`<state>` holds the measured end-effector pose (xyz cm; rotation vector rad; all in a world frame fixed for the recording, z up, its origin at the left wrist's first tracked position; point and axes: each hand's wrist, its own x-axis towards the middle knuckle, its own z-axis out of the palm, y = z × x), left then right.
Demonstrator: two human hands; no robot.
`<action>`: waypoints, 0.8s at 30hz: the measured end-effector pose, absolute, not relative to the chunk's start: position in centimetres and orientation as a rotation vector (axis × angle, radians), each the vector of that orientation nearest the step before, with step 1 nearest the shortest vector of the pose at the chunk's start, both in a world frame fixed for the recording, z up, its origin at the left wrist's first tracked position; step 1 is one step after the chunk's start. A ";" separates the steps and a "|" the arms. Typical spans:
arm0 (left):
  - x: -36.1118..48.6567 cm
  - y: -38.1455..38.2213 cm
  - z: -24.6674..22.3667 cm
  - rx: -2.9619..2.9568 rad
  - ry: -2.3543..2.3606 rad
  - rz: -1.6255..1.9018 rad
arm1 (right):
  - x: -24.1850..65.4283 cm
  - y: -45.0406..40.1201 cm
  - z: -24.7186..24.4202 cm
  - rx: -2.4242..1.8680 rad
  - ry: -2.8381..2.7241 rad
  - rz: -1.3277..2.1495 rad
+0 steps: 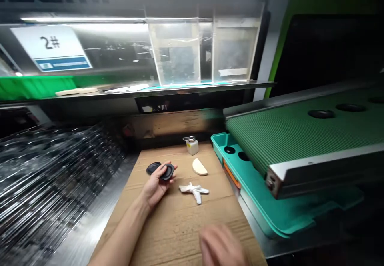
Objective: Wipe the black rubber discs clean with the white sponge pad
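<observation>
My left hand (156, 187) holds a round black part (168, 172) between thumb and fingers, above the cardboard sheet (171, 226). Just beyond it, to the left, another round black part (153, 167) lies on the cardboard. My right hand (222, 245) is at the bottom of the view, blurred by motion, so its fingers and anything in them cannot be made out. Between the hands and farther back lie a crumpled white cloth (194, 190) and a cream half-round pad (199, 167). A small white bottle (192, 146) with a metal top stands at the cardboard's far end.
A green conveyor belt (294, 134) carries round black parts on the right. Under its end sits a teal tray (258, 206) with black parts inside. Stacked metal racks (60, 178) fill the left side. A shelf (168, 91) crosses behind, with a green bin (36, 87).
</observation>
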<state>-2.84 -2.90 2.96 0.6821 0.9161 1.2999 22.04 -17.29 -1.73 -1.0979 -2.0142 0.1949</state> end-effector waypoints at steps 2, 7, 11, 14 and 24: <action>-4.2 -3.4 2.0 0.543 0.873 1.309 | 19.4 -13.5 -0.1 -1.229 -2.081 0.166; -5.7 -3.4 1.7 0.380 0.719 1.333 | 15.7 -5.3 1.6 -1.430 -2.204 0.028; -5.7 -2.6 1.5 0.291 0.578 1.258 | 15.9 0.5 1.6 -1.742 -2.113 -0.018; -5.1 -1.9 0.8 0.252 0.563 1.231 | 15.2 2.7 1.5 -1.581 -2.139 0.057; -4.0 0.3 -0.2 0.295 0.529 1.166 | 9.4 -1.1 -0.7 -1.138 -2.280 -0.012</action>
